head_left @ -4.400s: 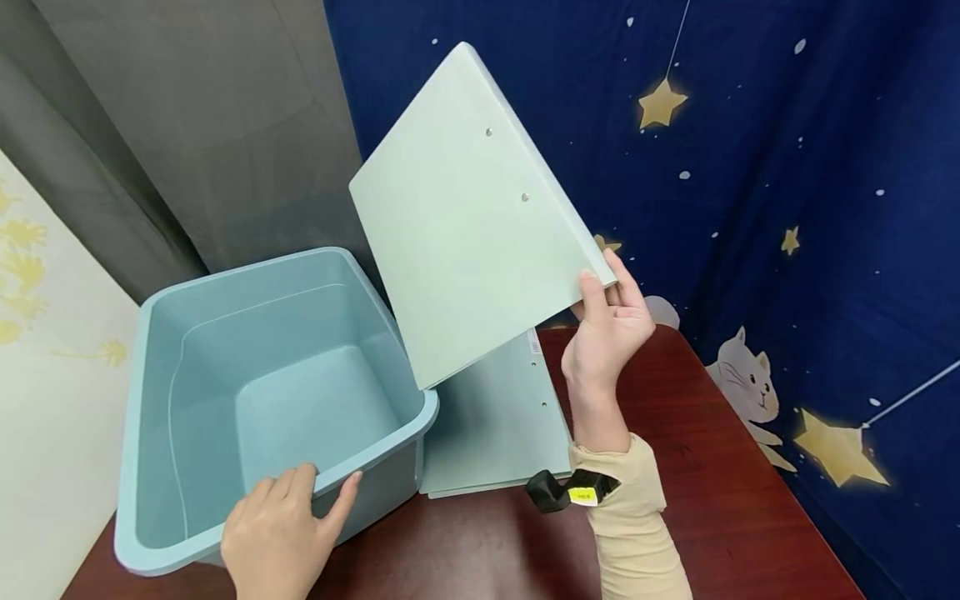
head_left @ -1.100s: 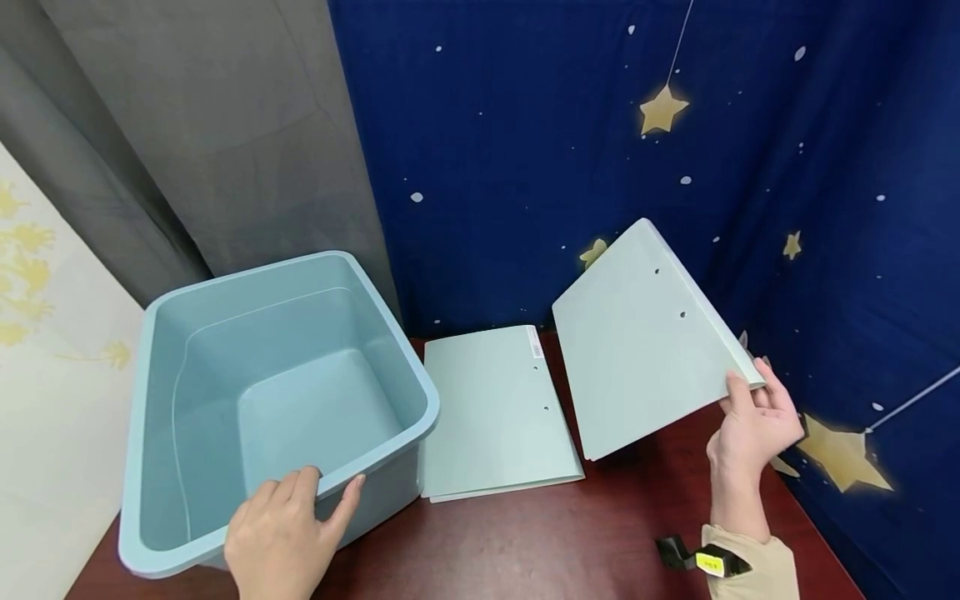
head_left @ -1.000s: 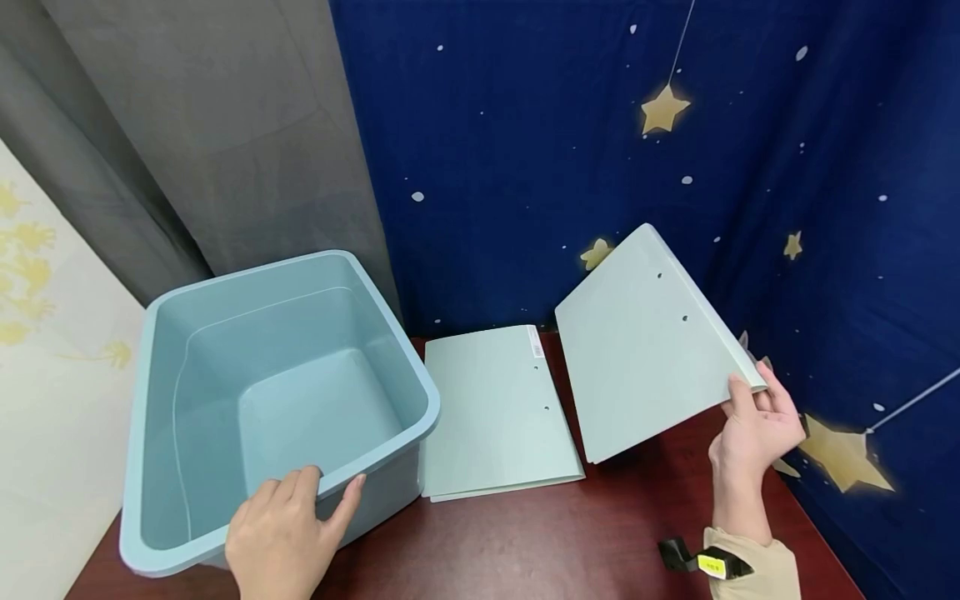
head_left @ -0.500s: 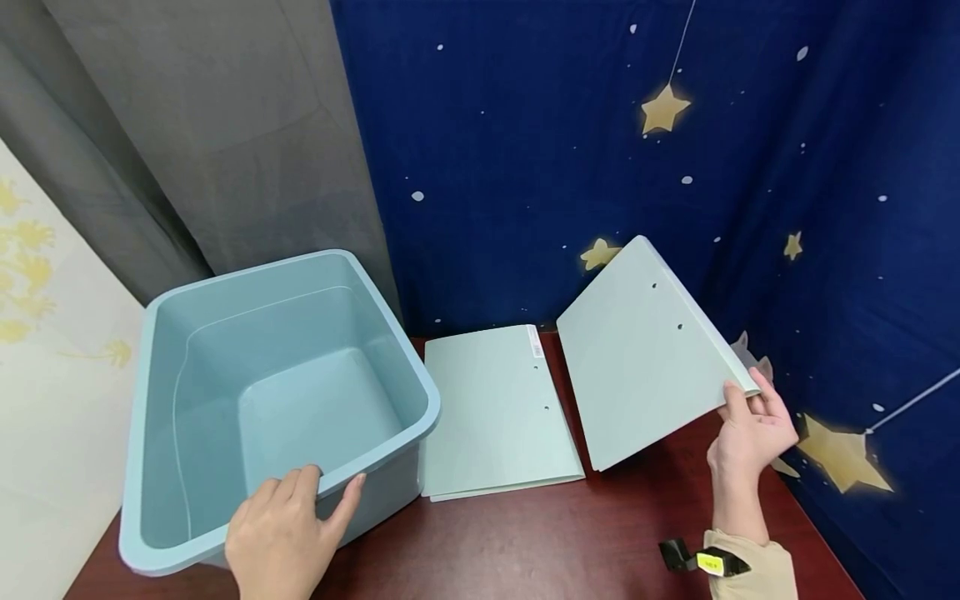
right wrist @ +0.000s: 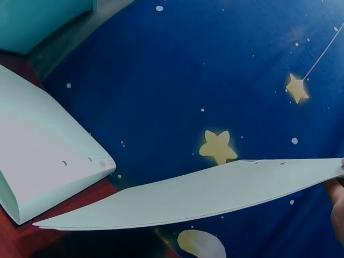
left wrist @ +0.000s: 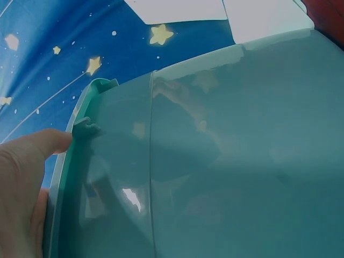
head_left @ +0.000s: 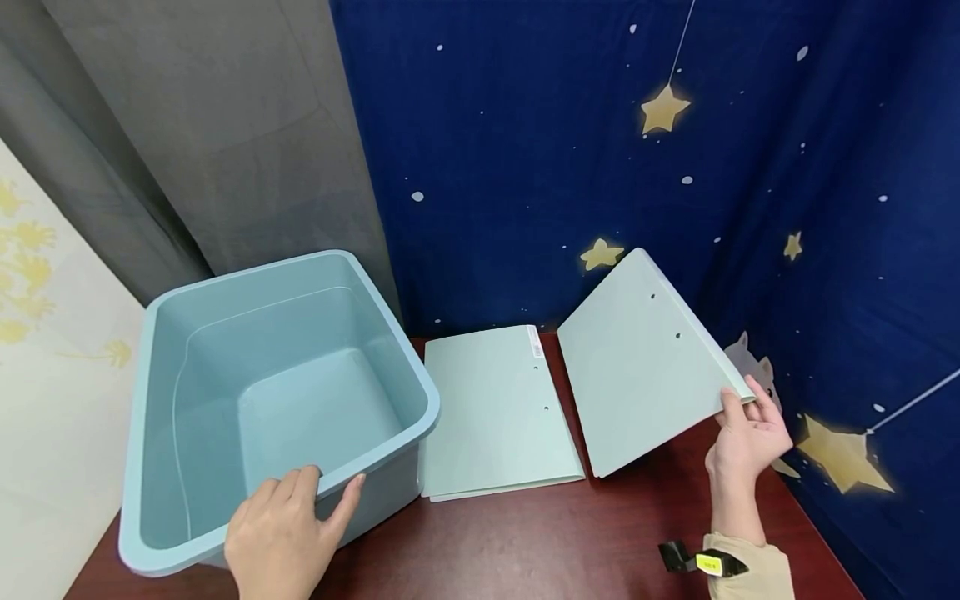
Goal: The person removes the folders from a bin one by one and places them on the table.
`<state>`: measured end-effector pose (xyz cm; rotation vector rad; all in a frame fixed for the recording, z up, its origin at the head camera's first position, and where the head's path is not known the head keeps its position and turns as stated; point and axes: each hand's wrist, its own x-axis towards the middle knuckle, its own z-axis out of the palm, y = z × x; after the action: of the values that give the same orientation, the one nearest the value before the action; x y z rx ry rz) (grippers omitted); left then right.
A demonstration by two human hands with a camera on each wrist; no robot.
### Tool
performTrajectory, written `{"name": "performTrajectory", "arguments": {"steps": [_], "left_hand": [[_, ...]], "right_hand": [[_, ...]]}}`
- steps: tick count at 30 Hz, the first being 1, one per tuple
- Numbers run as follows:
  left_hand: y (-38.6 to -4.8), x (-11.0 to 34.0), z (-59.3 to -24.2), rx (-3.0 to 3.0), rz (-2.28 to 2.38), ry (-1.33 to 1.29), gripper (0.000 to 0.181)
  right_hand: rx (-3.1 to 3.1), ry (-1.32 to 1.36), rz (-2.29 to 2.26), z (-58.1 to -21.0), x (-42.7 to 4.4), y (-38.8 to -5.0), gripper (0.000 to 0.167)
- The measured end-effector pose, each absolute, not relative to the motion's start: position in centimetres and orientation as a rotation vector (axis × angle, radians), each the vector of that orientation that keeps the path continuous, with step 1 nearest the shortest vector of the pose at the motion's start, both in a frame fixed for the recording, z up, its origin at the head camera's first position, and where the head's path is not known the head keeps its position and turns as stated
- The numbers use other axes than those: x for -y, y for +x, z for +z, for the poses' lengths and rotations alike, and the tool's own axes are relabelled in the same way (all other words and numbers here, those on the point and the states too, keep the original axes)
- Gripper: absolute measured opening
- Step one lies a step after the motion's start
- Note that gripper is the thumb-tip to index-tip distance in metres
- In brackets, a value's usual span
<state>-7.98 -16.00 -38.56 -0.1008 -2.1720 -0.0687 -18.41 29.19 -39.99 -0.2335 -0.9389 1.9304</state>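
My right hand (head_left: 748,437) pinches the near right corner of a pale green file folder (head_left: 641,362) by its spine. The folder is tilted, its left edge low by the table and its spine side raised; two small holes show near the spine. My left hand (head_left: 281,533) grips the near rim of a blue plastic tub (head_left: 322,400), fingers inside and thumb outside. Nothing lies in the tub. Between tub and held folder, a second pale green folder (head_left: 498,417) with a small white label lies flat on the table. The right wrist view shows the held folder (right wrist: 204,196) edge-on.
The dark red wooden table (head_left: 480,550) carries everything. Behind it hang a navy curtain (head_left: 510,167) with star prints and a grey curtain (head_left: 210,125). A white wall (head_left: 60,400) with yellow prints stands at the left.
The held folder has moved from above the lying folder, beside the tub, to the right and down. Over the last second it sinks slightly further. My left hand stays on the rim.
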Motion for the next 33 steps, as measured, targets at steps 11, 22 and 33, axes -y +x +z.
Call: {"name": "performTrajectory", "arguments": {"steps": [11,22,33], "left_hand": [[-8.2,16.1,-38.8,2.140,-0.076,-0.104,0.062],[-8.3,15.6,-38.0,2.031,-0.139,-0.128,0.061],[-8.3,15.5,-38.0,2.032,-0.146,-0.129,0.060]], "right_hand": [[0.976,-0.241,1.948,-41.3,-29.3,-18.9,0.035],[1.032,-0.271,1.926,-42.3,-30.0,-19.1,0.036],[1.065,-0.252,1.903,-44.9,-31.9,-19.8,0.041]]}}
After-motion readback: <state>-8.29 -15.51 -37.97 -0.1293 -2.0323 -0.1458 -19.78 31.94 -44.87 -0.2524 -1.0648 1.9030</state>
